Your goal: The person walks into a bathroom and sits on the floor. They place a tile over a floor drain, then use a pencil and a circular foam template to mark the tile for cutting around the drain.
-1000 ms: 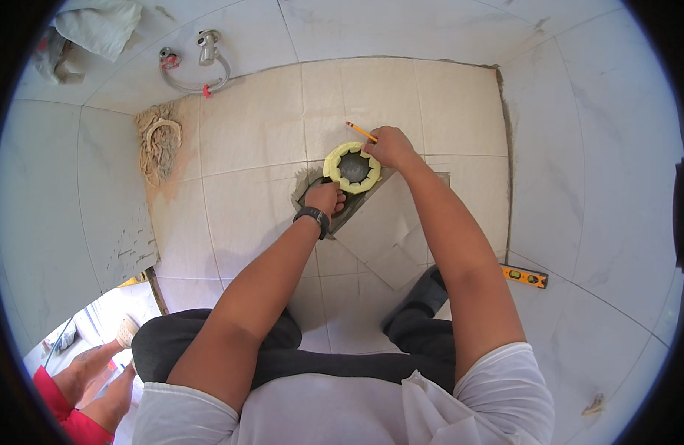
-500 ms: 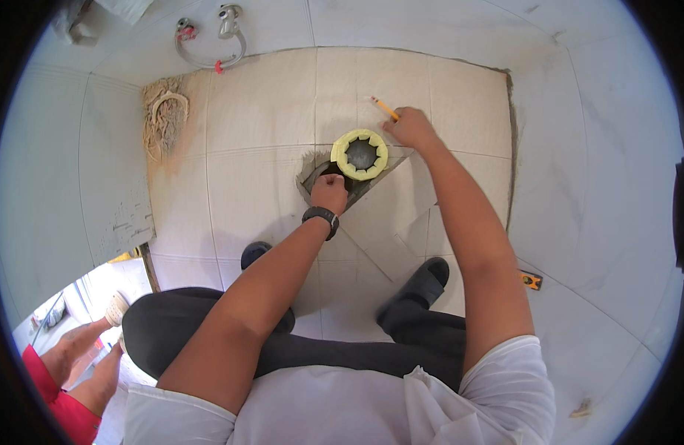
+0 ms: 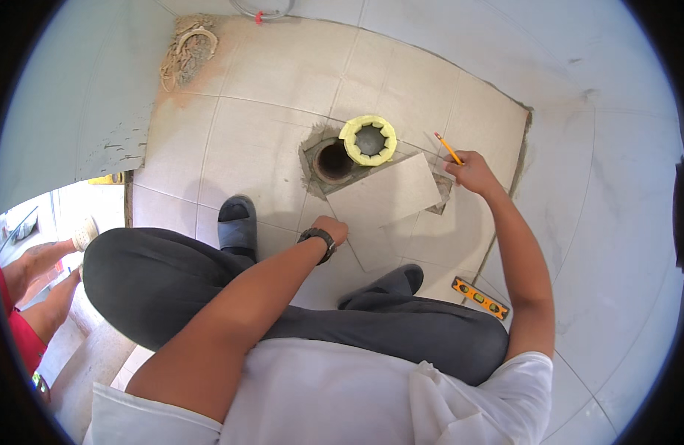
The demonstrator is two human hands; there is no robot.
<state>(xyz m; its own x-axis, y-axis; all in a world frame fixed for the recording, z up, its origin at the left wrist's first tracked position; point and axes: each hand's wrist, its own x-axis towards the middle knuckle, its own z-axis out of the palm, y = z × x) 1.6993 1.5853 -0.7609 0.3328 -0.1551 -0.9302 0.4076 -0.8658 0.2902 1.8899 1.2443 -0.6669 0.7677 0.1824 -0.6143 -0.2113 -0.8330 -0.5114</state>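
Head view: right hand (image 3: 471,172) holds pencil (image 3: 448,147) beside loose tile (image 3: 386,196).

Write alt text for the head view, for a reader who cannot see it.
A crouching person's left hand rests on a loose floor tile while the right hand holds a pencil at its far corner. Beyond the tile lie an open floor drain and a yellow ring.
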